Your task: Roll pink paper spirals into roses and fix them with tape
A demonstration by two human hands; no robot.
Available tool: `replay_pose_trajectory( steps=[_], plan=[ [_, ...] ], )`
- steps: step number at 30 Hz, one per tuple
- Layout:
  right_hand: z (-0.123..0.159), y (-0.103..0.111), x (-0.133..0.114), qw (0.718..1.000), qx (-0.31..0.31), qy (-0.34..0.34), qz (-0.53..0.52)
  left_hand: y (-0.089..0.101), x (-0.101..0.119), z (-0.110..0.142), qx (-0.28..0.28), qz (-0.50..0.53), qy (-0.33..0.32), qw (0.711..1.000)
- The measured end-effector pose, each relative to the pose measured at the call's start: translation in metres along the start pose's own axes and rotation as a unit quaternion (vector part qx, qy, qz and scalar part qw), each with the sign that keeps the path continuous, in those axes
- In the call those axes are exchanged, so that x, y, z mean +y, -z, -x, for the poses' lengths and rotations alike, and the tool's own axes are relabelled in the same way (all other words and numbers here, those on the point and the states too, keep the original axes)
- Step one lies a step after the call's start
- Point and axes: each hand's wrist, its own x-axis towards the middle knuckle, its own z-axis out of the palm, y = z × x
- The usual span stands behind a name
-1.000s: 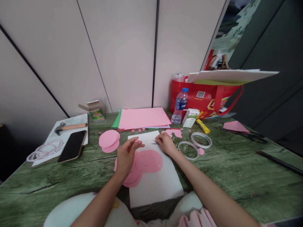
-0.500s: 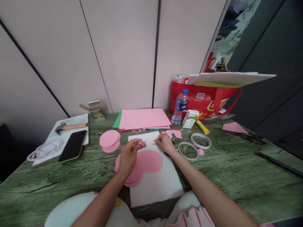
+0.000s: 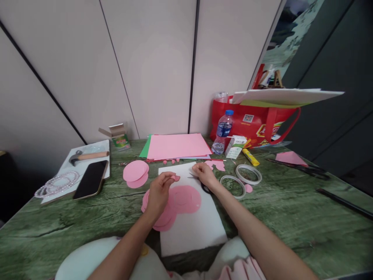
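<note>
My left hand [image 3: 159,190] pinches a small piece of pink paper [image 3: 175,177] above a white board [image 3: 192,235]. Below and beside that hand, overlapping pink paper circles [image 3: 186,199] lie on the board, some reaching past its left edge. My right hand [image 3: 204,174] is at the board's upper right corner, fingers pressed together. Something pale shows at its fingertips, too small to make out. Under it are scissors [image 3: 206,189], a dark handle and thin blade tip showing; the hand hides the rest.
Tape rolls [image 3: 248,174], a glue stick [image 3: 250,157], a water bottle [image 3: 223,132] and a red bag [image 3: 247,124] are to the right. Coloured paper sheets [image 3: 179,146] lie behind. Loose pink circles [image 3: 135,171], a phone [image 3: 91,179] and a hammer [image 3: 90,156] are left.
My right hand has shifted slightly, and more of the scissors' dark handle shows beneath it. My left hand still pinches the pink paper piece. The view has moved a little.
</note>
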Motion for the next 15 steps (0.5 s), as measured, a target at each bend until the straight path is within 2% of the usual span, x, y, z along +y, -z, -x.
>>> replay_pose_trajectory(
  steps=[2, 4, 7, 10, 15],
  plan=[
    [0.006, 0.008, -0.018, 0.999, -0.025, 0.002, -0.039, 0.0, -0.001, 0.0, -0.01, -0.024, -0.009, 1.0],
    [0.014, 0.015, -0.039, 0.982, -0.094, 0.017, -0.162, 0.001, -0.001, 0.0, -0.025, -0.049, -0.024, 0.998],
    [0.026, 0.022, -0.065, 0.955, -0.192, 0.053, -0.219, 0.001, -0.003, 0.0, -0.034, -0.1, -0.052, 0.993],
    [0.03, 0.023, -0.071, 0.96, -0.195, 0.071, -0.188, 0.001, -0.003, 0.0, -0.047, -0.132, -0.064, 0.988],
    [0.029, 0.02, -0.059, 0.97, -0.195, 0.063, -0.131, 0.0, -0.003, 0.0, -0.066, -0.132, -0.073, 0.986]
  ],
)
